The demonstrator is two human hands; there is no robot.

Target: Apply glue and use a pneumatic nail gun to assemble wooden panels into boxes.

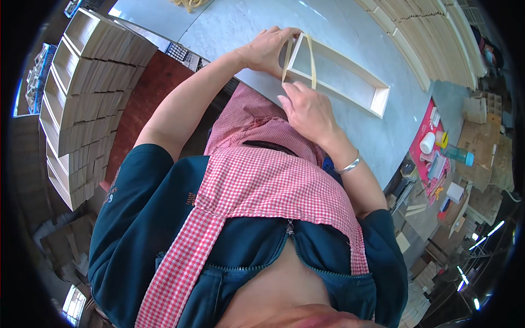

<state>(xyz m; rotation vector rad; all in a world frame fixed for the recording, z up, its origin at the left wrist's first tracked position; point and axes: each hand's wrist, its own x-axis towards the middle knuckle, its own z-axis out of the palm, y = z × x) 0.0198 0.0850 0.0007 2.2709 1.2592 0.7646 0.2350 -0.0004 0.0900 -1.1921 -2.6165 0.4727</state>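
A long, narrow wooden frame (350,96) of pale wood lies at a slant on the grey-blue tabletop. Its left end is gripped by my left hand (268,52), with the fingers curled at the far corner. A pale yellow rubber band (313,61) crosses the frame near that end, and a second strand of it runs down beside my left hand. My right hand (310,109), with a silver bracelet on its wrist, is at the frame's near side. Its thumb and bent fingers are closed on the near part of the band; the fingertips partly hide the grip.
Similar wooden frames are stacked at the left (98,82) and in a long row at the far right (424,41). More yellow bands (188,4) lie at the table's far edge. Right of the table stand a white cup (427,143) and a blue-capped bottle (460,155).
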